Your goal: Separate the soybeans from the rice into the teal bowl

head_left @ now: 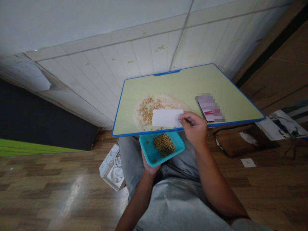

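My right hand (pixel 194 127) pinches the right end of a white card (pixel 167 118), held over the front part of the table. Under and behind the card lies a spread of pale grains like rice (pixel 168 100), with yellow soybeans (pixel 146 109) scattered through its left side. A few beans lie by the front edge. My left hand (pixel 149 164) grips a turquoise plastic tub (pixel 147 148) from below, its fingers mostly hidden. The tub sits just under the table's front edge above my lap, and soybeans (pixel 165 144) are heaped inside it.
The yellow-green folding table (pixel 192 78) has a blue rim and stands against a white panelled wall. A phone (pixel 209 109) lies on its right side. An open white box (pixel 113 170) stands on the floor at left; a cardboard box (pixel 233 141) and cables are at right.
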{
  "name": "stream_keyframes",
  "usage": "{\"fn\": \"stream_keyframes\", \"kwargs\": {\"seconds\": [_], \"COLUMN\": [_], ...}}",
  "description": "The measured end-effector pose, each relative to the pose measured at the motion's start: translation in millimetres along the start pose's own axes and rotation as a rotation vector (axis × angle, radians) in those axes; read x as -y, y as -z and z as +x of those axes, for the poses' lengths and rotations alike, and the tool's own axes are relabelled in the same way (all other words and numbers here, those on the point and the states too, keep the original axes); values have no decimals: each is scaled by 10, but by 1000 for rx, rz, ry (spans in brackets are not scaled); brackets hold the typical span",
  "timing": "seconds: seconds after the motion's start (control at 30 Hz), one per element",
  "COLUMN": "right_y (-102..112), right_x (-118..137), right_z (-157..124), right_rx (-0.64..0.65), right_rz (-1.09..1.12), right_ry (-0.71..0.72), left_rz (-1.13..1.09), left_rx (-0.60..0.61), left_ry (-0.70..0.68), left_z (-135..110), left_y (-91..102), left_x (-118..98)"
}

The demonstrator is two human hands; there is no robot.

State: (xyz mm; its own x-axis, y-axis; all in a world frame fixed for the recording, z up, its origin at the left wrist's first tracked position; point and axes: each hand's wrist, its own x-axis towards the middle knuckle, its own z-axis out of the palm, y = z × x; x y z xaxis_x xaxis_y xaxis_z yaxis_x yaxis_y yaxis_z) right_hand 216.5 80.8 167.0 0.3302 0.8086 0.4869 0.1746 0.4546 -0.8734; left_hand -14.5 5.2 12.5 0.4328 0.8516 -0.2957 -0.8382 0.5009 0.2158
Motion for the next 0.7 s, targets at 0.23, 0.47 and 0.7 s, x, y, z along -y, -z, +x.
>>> {"fn": "stream_keyframes", "kwargs": {"seconds": [0.23,0.47,0.7], "right_y": [-37,-36,-38], "right_x": [4,29,32], "right_z": [-14,-15,-21], "right_rx": [31,47,29], "right_rz": [5,15,19], "right_ry": [25,20,26], "left_rz": [3,2,1], "left_rx": [-16,-47,-60], "left_ry": [-12,-18,-19], "left_z": [1,3,15], "left_y": [-40,-48,-47], "left_x": [12,15,20]}}
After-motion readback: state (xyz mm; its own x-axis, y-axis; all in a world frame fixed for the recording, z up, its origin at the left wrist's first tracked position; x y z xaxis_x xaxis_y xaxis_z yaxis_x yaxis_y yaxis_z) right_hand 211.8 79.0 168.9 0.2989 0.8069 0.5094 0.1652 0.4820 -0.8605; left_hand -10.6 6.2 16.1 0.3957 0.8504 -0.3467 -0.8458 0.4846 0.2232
